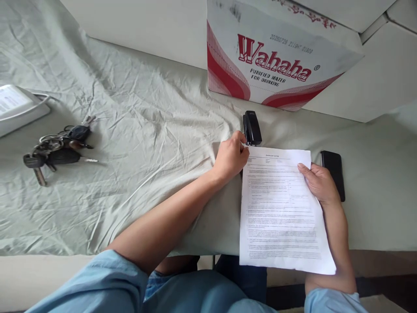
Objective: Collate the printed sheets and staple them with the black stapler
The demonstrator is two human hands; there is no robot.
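Paper lies near the bench's front edge, its lower part hanging past the cloth, as your hands work its top. Your left hand pinches the sheet's upper left corner, touching the stapler just behind it; your right hand clamps the right margin, thumb on top. A phone rests just beside that hand, keys well apart toward the left edge, a carton at the back. Risk, by the look of it: loosen either grip and the overhanging sheet could slide off, or the corner could crumple against the stapler.
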